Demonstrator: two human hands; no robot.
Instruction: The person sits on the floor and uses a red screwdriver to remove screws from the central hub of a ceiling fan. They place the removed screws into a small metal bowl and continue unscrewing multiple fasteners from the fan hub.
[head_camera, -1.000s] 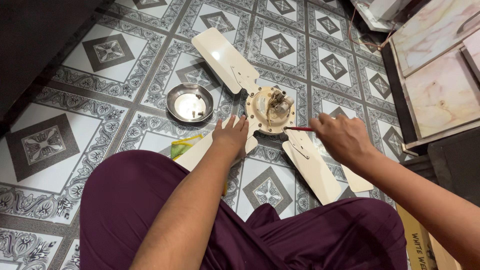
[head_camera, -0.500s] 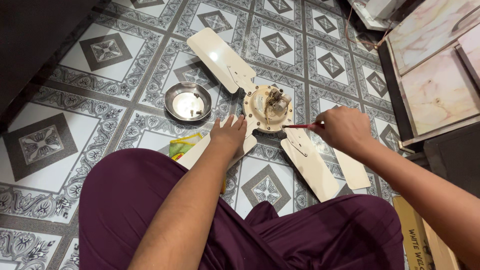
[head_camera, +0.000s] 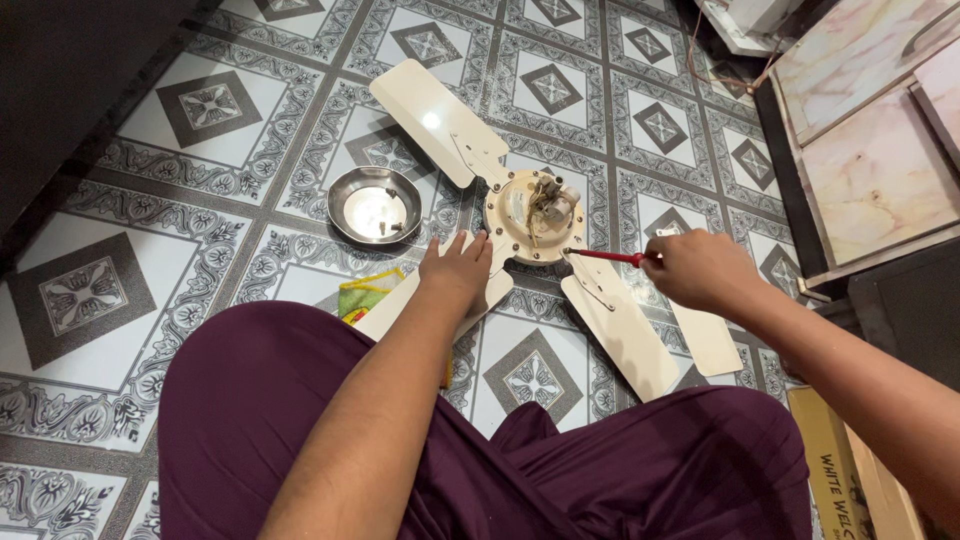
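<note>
Two hands at work: left hand (head_camera: 458, 268) flat, fingers spread on cream ceiling fan (head_camera: 527, 215), likely heavy, stiff-bladed, best gripped at hub; right hand (head_camera: 700, 270) closed around red screwdriver (head_camera: 605, 256).

A cream ceiling fan (head_camera: 530, 215) lies on the patterned tile floor (head_camera: 200, 110). The left hand (head_camera: 458, 270) presses flat on one blade beside the hub. The right hand (head_camera: 700, 270) grips a red screwdriver (head_camera: 608, 257), tip at the hub's edge. A steel bowl (head_camera: 375, 205) sits nearby.
</note>
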